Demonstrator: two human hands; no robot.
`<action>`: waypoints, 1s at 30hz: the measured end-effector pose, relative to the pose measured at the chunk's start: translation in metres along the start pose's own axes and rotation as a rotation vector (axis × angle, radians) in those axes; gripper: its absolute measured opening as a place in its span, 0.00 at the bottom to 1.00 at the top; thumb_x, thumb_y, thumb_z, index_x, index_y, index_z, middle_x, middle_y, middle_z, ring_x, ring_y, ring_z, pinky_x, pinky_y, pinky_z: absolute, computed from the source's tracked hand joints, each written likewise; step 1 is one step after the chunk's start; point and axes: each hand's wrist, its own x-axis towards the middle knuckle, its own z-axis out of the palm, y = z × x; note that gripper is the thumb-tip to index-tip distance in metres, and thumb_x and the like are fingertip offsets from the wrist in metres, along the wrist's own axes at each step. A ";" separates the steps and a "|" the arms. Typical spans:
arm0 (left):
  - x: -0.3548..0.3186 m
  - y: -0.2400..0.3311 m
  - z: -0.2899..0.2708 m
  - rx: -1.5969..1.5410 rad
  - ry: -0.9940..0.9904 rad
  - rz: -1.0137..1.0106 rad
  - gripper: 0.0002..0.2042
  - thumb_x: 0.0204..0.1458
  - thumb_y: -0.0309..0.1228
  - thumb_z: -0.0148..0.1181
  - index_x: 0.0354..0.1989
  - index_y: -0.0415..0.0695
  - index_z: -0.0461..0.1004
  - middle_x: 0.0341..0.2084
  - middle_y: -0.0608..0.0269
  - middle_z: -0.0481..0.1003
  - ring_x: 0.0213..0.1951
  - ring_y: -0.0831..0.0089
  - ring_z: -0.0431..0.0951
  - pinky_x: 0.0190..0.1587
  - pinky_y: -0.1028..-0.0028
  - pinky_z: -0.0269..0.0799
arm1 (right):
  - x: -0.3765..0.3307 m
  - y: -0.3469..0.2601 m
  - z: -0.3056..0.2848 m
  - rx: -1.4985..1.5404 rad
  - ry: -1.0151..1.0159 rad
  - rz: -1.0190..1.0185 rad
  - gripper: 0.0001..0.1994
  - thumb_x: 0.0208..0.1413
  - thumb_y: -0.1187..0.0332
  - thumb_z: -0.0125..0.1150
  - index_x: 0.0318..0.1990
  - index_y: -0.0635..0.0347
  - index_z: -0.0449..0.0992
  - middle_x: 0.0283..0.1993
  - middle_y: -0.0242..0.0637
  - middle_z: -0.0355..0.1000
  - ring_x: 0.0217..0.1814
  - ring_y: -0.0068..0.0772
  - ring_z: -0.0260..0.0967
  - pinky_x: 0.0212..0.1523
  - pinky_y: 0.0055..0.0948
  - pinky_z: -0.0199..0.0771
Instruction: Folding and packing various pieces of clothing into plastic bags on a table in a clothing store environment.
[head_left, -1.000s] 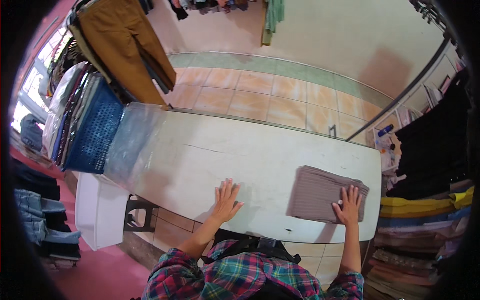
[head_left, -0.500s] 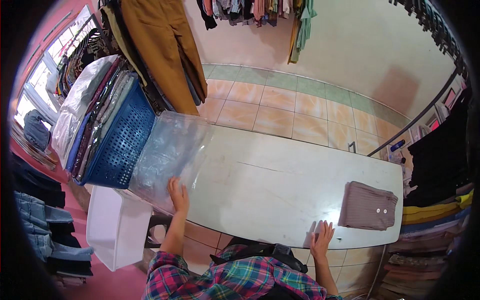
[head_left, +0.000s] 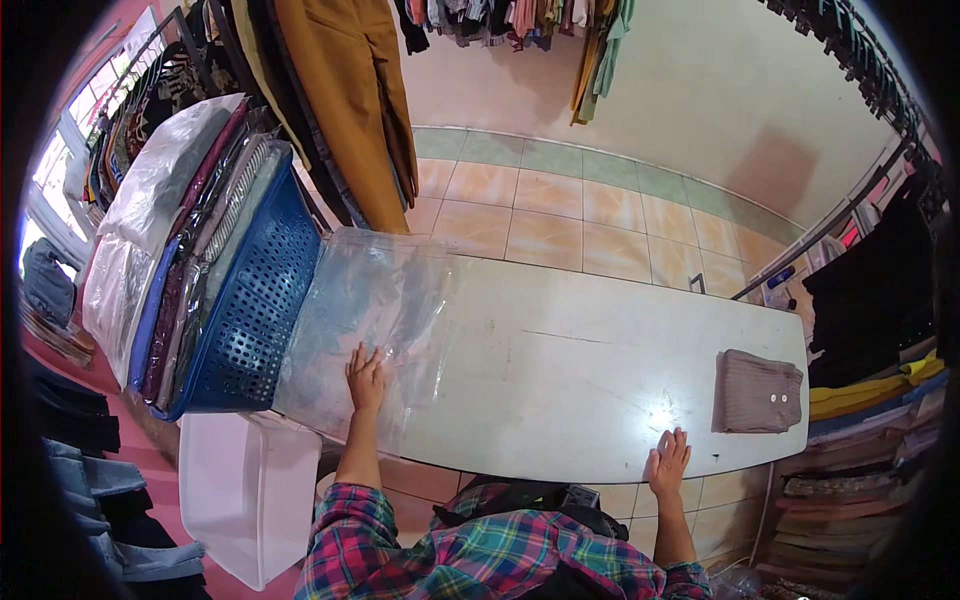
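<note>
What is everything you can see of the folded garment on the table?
The folded garment is brownish grey, of ribbed cloth that looks like knit, in a compact, roughly rectangular bundle. Two white buttons show side by side on its top, toward the right. It lies flat near the right end of the white table. No hand touches it; the right hand is apart, to its left and nearer the person.

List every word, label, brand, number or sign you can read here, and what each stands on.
None: no text can be read in this picture.
Clear plastic by the left hand: no print can be made out.
Folded garment: two pale buttons show, no label.
Wrapped clothes in the blue basket: nothing legible.
Small blue item at right: too small to tell.
</note>
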 end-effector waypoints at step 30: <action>0.030 -0.046 -0.019 -0.542 -0.253 -0.169 0.15 0.50 0.41 0.52 0.35 0.42 0.77 0.39 0.54 0.72 0.47 0.65 0.69 0.50 0.72 0.61 | 0.128 -0.243 -0.020 0.261 -0.143 -0.794 0.30 0.40 0.72 0.58 0.55 0.66 0.56 0.58 0.49 0.54 0.64 0.49 0.45 0.63 0.40 0.43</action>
